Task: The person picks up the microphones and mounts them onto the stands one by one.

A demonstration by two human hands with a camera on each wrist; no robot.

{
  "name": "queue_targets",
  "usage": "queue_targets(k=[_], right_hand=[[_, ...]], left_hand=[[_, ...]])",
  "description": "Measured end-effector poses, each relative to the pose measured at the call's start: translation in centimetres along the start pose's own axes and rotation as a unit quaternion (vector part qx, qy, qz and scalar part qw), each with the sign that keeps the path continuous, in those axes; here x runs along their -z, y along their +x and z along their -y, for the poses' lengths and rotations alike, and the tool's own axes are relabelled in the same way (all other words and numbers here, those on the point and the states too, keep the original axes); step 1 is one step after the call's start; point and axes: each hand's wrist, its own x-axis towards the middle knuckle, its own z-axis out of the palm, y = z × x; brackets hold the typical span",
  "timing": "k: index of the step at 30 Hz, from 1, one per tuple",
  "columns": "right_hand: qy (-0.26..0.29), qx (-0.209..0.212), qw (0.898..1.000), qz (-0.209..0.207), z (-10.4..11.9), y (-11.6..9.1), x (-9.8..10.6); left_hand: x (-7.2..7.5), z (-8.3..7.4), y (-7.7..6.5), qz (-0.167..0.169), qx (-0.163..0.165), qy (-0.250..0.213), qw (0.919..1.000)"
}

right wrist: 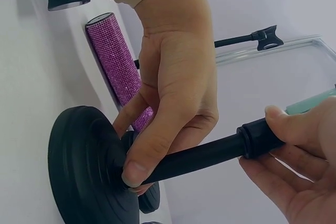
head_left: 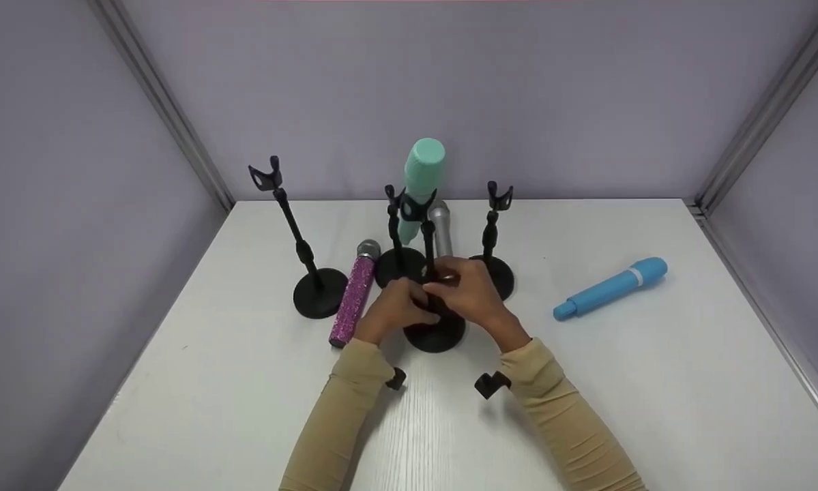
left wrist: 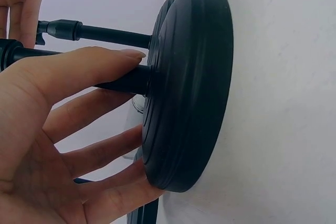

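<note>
A black microphone stand (head_left: 436,335) with a round base is upright between the hands. The left hand (head_left: 396,308) pinches the lower end of its pole, thumb right above the base (left wrist: 194,87) in the left wrist view. Higher up, the right hand (head_left: 473,290) holds the pole's thick collar (right wrist: 261,139) between thumb and fingers. In the head view the stand's clip overlaps a mint green microphone (head_left: 424,167), which is tilted. Close behind are another black stand (head_left: 400,266) and a silver microphone (head_left: 441,221), partly hidden by the right hand.
A pink glittery microphone (head_left: 354,300) lies left of the left hand, beside another black stand (head_left: 318,293). One more stand (head_left: 497,273) is behind the right hand. A blue microphone (head_left: 610,288) lies on the white table (head_left: 654,382) at right. Walls enclose the back and sides.
</note>
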Motion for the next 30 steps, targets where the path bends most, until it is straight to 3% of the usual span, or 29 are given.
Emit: queue_targets(k=[7,16,30], right_hand=[[-0.012,-0.019,1.0,-0.011,0.1,-0.03,-0.07],[-0.055,-0.007,0.996,-0.065,0.36,0.15,-0.4],[-0.046,0.015,0.998,-0.048,0.34,-0.05,-0.33]], left_hand=[[0.01,-0.12,0.02,0.004,0.016,0.004,0.9999],[0.31,-0.22,0.01,0.009,0.022,0.015,0.9996],[0.0,0.05,-0.19,0.005,0.007,-0.006,0.9999]])
